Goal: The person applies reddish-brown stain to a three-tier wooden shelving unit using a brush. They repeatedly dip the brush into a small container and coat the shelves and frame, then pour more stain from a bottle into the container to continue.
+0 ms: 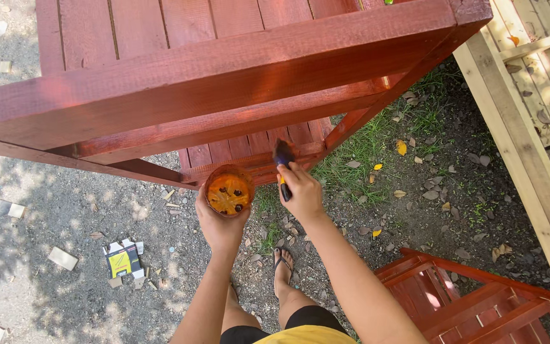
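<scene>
Right hand (pixel 302 191): closed around the yellow-and-black handle of a small paintbrush (pixel 282 167), dark bristles up at 12 o'clock, tip touching the lower rail of the red-stained wooden slatted frame (pixel 224 76). Grip sits low on the handle, wrist straight.

Left hand (pixel 219 220): cupped from below, gripping a small round tub of orange-brown wood stain (pixel 229 191), held level just at 9 o'clock of the brush, near but apart from it. Dark specks float on the liquid.

Frame: large, glossy and wet-looking across the top beams; fills the upper half of the view. The rail under the bristles lies in shadow, at 12 o'clock of both hands.

Judgement on doing this stroke well: draw the bristles along the grain of the rail, light load, and work stain into the joint where the slats meet it; keep the tub level and close so drips land back in it; skim clear of the specks when dipping.

Outward: person's sandalled foot (pixel 282 267) at 6 o'clock on gravel ground (pixel 65 210); a crushed yellow-and-black carton (pixel 123 259) at 8 o'clock; grass and fallen leaves at 3 o'clock; second red-stained slatted piece (pixel 479 306) at 5 o'clock; unpainted pale timber decking (pixel 536 95) at 2 o'clock.
</scene>
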### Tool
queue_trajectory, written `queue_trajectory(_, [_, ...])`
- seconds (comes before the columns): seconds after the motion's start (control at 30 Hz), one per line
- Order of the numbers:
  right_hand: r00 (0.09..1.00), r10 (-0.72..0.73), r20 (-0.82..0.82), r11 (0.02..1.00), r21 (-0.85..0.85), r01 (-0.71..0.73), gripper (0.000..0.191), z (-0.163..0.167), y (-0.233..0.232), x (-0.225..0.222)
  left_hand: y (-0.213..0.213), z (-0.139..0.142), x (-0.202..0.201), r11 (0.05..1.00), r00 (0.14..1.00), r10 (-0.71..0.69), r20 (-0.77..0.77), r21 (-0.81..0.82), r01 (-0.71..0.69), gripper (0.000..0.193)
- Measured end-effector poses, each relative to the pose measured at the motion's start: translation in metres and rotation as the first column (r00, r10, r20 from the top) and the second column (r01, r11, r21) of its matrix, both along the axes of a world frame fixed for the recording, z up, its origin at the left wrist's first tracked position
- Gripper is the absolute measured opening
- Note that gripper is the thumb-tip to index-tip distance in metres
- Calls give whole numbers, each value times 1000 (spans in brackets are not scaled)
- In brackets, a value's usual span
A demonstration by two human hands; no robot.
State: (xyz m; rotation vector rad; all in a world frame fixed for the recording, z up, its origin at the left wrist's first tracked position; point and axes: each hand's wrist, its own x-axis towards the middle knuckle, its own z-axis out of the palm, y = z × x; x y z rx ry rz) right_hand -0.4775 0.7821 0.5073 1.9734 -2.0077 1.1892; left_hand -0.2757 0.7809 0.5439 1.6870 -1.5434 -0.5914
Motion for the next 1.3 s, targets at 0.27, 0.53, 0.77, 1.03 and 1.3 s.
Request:
queue_trajectory(0.27, [990, -137, 15, 990, 19, 137, 20, 11, 11, -55, 4, -1, 17, 999, 999, 36, -2, -32, -36, 102])
queue_trajectory(0.53, [609, -213, 764, 972, 102, 212, 18, -1, -12, 27, 0, 10, 6, 998, 999, 13, -34, -57, -15, 100])
queue_trajectory(0.77, [586, -221, 779, 970, 110, 219, 17, 9, -7, -25, -1, 15, 18, 998, 998, 44, -36, 45, -43, 101])
queue_trajectory(1.03, [786, 65, 615, 981, -184, 63, 18, 3, -33, 52, -8, 14, 18, 999, 998, 54, -39, -3, -54, 101])
queue_trajectory(1.3, [846, -86, 526, 990, -49, 132, 18, 2, -13, -27, -11, 16, 28, 998, 997, 48, -56, -40, -50, 99])
